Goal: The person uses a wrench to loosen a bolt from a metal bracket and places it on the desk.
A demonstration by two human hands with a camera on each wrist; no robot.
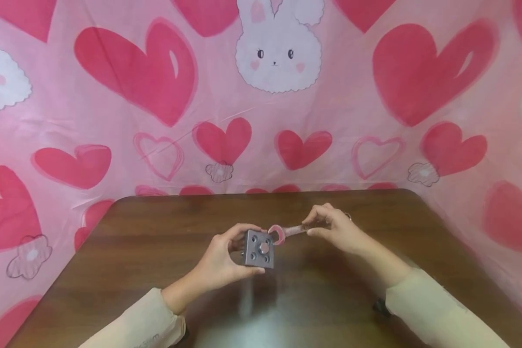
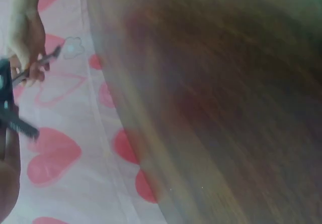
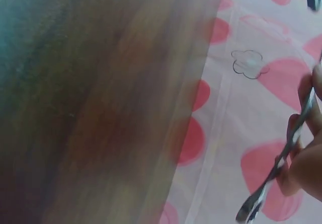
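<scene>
My left hand (image 1: 219,258) grips a grey square metal block (image 1: 253,260) by its top and bottom edges, fingers above and thumb below. A hex bolt head (image 1: 264,248) stands out from the middle of its face, with a hole near each corner. My right hand (image 1: 336,227) pinches a metal wrench (image 1: 293,231) between thumb and fingers. The wrench's head is beside the block's upper right edge; whether they touch I cannot tell. In the right wrist view the wrench (image 3: 276,169) slants down past the fingers. The left wrist view shows part of the block (image 2: 17,122) at its left edge.
Both hands are above a dark brown wooden table (image 1: 156,217) with rounded far corners. A pink cloth (image 1: 261,108) printed with hearts and rabbits hangs behind it and along the sides. Something small and dark (image 1: 380,306) shows beneath the right sleeve.
</scene>
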